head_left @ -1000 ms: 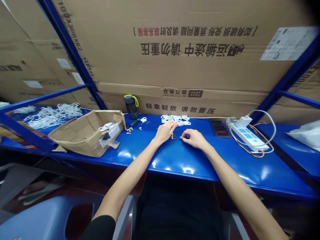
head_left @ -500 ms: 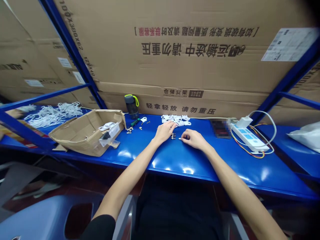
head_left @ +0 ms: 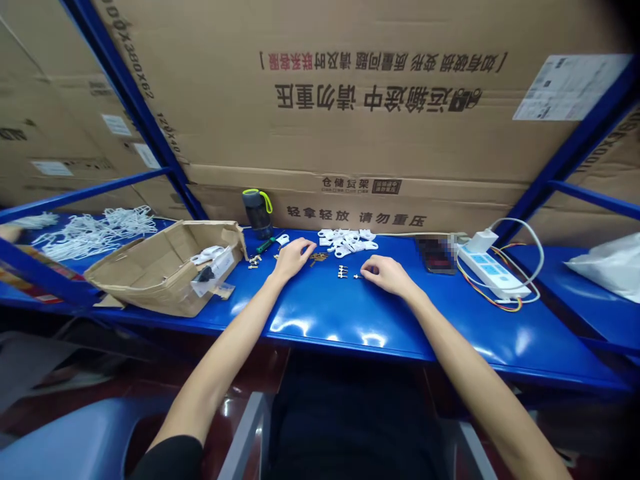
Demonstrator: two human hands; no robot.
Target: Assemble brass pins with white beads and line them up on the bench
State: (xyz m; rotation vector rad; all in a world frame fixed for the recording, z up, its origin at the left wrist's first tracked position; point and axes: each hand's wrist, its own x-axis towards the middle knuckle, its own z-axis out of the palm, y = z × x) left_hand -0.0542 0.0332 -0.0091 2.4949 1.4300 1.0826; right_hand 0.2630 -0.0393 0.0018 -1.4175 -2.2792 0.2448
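My left hand (head_left: 295, 260) hovers by a small pile of brass pins (head_left: 319, 258), its fingers apart and nothing visible in them. My right hand (head_left: 386, 275) is closed in a pinch at the end of a small metal pin with a white collar (head_left: 357, 276), low over the blue table. Between my hands, several similar collared pins (head_left: 343, 271) lie side by side in a short column. Behind them is a heap of white plastic pieces (head_left: 347, 241) with ring-shaped ends.
An open cardboard box (head_left: 160, 293) stands left, with a bottle (head_left: 257, 215), a green-handled tool (head_left: 265, 245) and small brass parts (head_left: 255, 262) near it. At right lie a dark phone-like device (head_left: 436, 255) and a power strip (head_left: 493, 273) with looped cables. White wire pieces (head_left: 95, 233) lie far left.
My left hand has moved left, away from the column of collared pins, uncovering the brass pile. My right hand stays pinched at nearly the same spot. The view has shifted slightly.
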